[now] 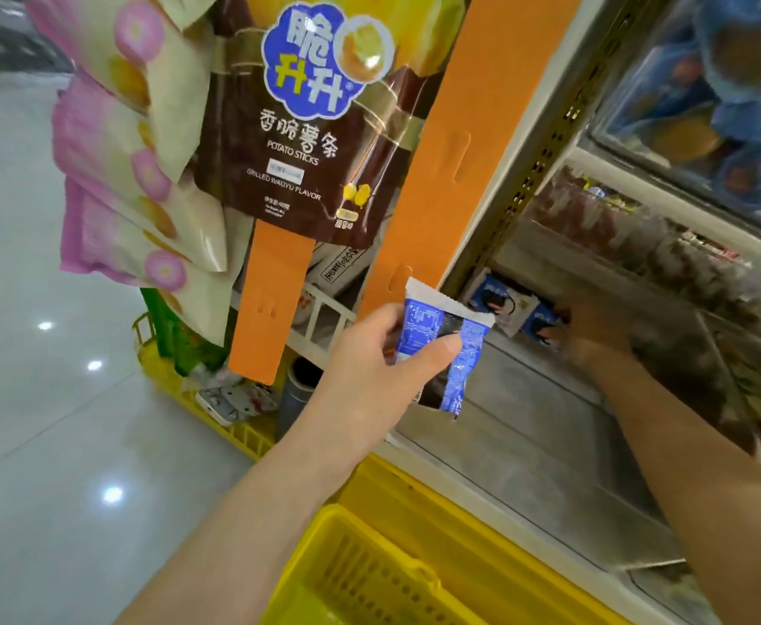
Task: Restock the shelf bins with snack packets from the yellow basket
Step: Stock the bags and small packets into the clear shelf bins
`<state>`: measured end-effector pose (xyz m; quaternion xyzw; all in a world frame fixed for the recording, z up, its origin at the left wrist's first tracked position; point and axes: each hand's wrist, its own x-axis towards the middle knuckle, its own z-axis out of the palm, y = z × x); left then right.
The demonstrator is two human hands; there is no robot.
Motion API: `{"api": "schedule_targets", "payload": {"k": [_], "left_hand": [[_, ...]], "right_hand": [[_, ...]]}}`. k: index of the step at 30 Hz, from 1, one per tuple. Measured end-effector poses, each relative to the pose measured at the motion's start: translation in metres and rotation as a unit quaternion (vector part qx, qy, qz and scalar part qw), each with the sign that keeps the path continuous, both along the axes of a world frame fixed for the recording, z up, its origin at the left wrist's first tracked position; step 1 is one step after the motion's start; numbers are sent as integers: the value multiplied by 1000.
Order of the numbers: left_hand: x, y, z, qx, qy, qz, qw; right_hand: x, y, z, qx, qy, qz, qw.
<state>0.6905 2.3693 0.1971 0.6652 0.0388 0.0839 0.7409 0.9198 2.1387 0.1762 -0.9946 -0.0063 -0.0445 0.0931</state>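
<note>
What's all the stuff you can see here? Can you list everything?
Blue and white foil snack packet: one, blue and white, held in the left hand.
Blue snack packets in the shelf bin: at least two, blue and white, at the back of the bin.
Yellow plastic basket: one, yellow, bottom, below the shelf.
Brown potato sticks bag: one, brown, hanging top middle.
Orange hanging strips: two, orange, at the shelf's end.
Pink and cream packets: several, pink and cream, hanging at left.
Yellow slotted crate: one, yellow, on the floor at left.
Left hand: one, grips the packet.
Right hand: one, blurred, reaching into the bin.
</note>
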Motion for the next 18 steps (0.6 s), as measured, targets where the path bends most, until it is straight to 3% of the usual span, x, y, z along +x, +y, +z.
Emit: {"api": "schedule_targets", "payload": {"k": [4, 15, 18], "left_hand": [[1, -2, -2, 7, 0, -6, 1000], [-6, 4, 0, 1, 16, -11, 1000], [-10, 4, 1, -36, 46, -6, 998]], "right_hand": [[4, 3, -3, -84, -32, 20, 996], [-26, 6, 19, -80, -49, 27, 995], [-59, 19, 36, 13, -73, 56, 996]]}}
